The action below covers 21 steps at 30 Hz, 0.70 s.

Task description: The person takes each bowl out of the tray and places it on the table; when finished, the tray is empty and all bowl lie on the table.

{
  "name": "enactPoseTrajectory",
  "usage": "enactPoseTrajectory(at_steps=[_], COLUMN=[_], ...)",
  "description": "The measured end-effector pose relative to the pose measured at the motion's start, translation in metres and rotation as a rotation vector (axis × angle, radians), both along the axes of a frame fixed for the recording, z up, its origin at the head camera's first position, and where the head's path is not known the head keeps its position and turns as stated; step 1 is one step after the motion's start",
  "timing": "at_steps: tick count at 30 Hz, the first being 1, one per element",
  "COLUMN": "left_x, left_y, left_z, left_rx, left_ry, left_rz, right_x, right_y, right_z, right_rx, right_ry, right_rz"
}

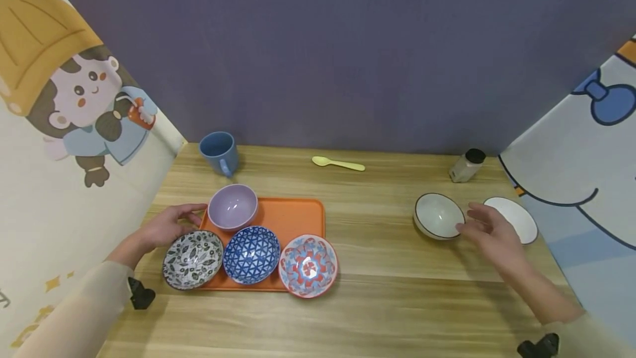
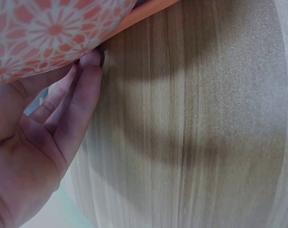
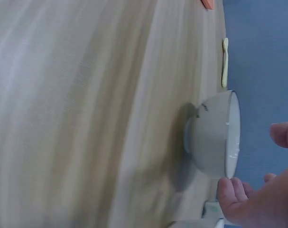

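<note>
My left hand (image 1: 169, 226) is at the left edge of the orange tray (image 1: 293, 211), between a lilac bowl (image 1: 232, 208) and a leaf-patterned bowl (image 1: 192, 260). In the left wrist view its fingers (image 2: 82, 104) reach fairly straight beneath an orange-flowered bowl wall (image 2: 56, 35); the contact is partly hidden. A blue triangle-patterned bowl (image 1: 252, 254) and a red-and-blue bowl (image 1: 308, 266) are at the tray's front. On the right, my right hand (image 1: 492, 233) is beside the rim of a cream bowl (image 1: 438, 215), thumb and fingers spread. Whether it touches the rim I cannot tell.
A blue mug (image 1: 219, 152) stands at the back left, and a yellow spoon (image 1: 339, 164) lies along the back. A black-lidded jar (image 1: 467, 165) and a white plate (image 1: 517, 219) are at the right. Walls border the wooden table (image 1: 377, 314) at the back and both sides.
</note>
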State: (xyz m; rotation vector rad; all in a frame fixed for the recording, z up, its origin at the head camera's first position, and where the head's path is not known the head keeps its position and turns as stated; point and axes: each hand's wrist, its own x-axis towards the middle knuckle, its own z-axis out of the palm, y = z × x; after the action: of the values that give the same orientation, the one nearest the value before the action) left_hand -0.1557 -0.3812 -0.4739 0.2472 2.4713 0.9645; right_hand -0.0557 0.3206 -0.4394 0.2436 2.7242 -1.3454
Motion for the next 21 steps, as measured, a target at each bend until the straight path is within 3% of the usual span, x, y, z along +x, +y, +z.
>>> enactPoseTrajectory(at_steps=[8,16,21], left_x=[-0.001,-0.001,-0.004], left_y=[0.0,-0.001,0.0], left_z=[-0.002,-0.003,-0.004], left_rx=[-0.002,-0.002,-0.008], left_ry=[-0.015,-0.019,-0.028], left_rz=[0.007,0.018,0.024], right_x=[-0.024,-0.065,-0.093], right_y=[-0.019,-0.08,-0.126], right_z=[0.028,0.047,0.049], right_rx=[0.021,-0.164,-0.242], right_ry=[0.043,0.014,-0.01], right_rz=[0.081,0.233,0.337])
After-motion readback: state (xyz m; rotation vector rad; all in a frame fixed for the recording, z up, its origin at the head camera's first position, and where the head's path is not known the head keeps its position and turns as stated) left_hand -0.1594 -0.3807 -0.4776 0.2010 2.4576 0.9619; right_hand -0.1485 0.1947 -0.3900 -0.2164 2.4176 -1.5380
